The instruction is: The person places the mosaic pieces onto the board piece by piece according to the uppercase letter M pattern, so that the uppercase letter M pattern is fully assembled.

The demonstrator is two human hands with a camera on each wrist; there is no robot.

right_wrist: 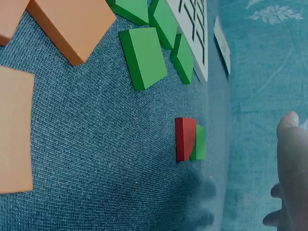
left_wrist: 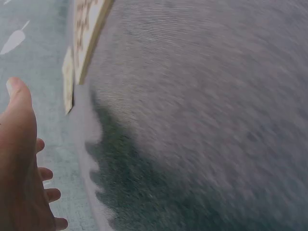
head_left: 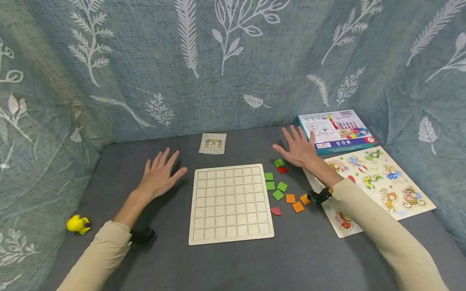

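Observation:
A pale wooden grid board [head_left: 230,204] lies in the middle of the dark table, its squares bare. To its left my left hand [head_left: 160,173] hovers with fingers spread, holding nothing; its shadow falls on the cloth in the left wrist view. My right hand [head_left: 298,147] is likewise spread, beyond the board's right side and near the box. Between them lie loose tiles: several green squares [head_left: 278,195], several orange squares [head_left: 297,207], a red quarter-round tile [right_wrist: 185,138] beside a green one, and another red quarter-round tile [head_left: 276,211] by the board's edge.
A small pattern card [head_left: 212,144] lies behind the board. At the right are a boxed toy set [head_left: 336,129] and a wooden animal puzzle board [head_left: 404,206], partly under my right forearm. A yellow toy duck [head_left: 77,223] sits far left. Patterned curtain [head_left: 204,93] encloses the table.

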